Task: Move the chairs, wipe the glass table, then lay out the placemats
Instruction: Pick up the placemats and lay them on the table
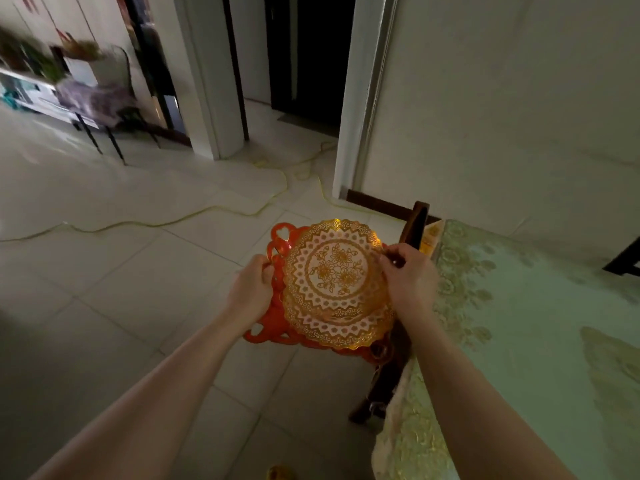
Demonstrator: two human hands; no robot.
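Tiled floor (104, 289) fills the left of the view; a table under a patterned cloth (536, 341) occupies the right. A dark wooden chair (414, 226) stands against the table's near edge. A stack of placemats (332, 282), gold lace rounds over orange ones, is held above the floor just beside the table. Left hand (251, 289) is closed on the stack's left edge. Right hand (408, 275) pinches the top gold mat's right rim.
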